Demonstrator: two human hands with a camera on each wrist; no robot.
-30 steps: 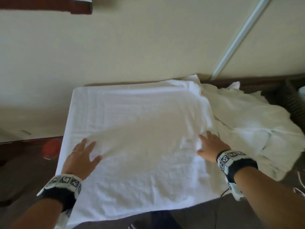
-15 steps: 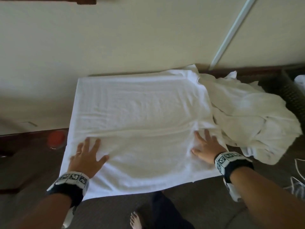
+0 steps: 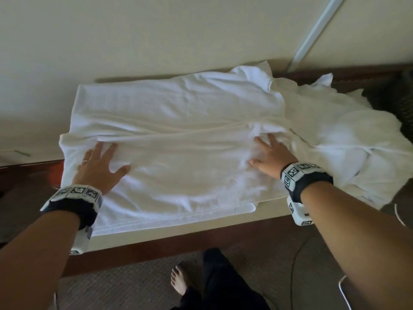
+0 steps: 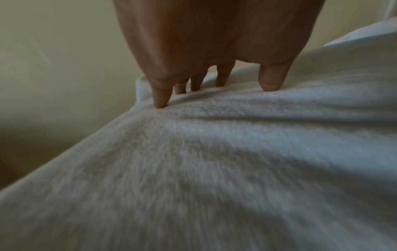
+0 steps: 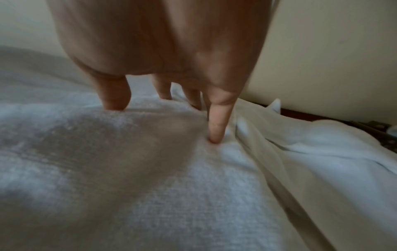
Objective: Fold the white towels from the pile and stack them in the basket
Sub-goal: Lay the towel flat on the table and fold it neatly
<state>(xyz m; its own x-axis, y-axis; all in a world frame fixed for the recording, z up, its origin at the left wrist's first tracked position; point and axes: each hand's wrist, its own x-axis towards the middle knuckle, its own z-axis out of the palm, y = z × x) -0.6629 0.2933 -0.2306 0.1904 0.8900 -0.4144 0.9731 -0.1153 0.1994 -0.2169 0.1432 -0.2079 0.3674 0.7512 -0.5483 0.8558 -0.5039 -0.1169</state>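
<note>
A: What is each grip doing?

B: Both are wide and hold nothing. The left hand lies flat with spread fingers pressing the towel, and the right hand does the same at the towel's other side, its fingertips dug into the terry.

A: Where is the towel relative to them?

B: Directly beneath both palms, spread over the table. It runs from the wrists outward past the fingertips to the wall. Just beyond the fingers a raised ridge of cloth crosses from one hand to the other.

A: What could go wrong?

B: My guess is that flat pressing drags the top layer and bunches it, so the ridge sets as a crooked crease. The near hem lies close to the table's edge by the wrists, and a pull that way could slide it off.

A: Anything else?

B: The pile of loose towels touches the towel just outside the right hand. A fold made there might catch a stray layer.

A: And how does the towel look?

B: White, soft terry, wrinkled near the right fingertips, smoother toward the wall. The dark thing past the pile may be the basket; I cannot tell.
</note>
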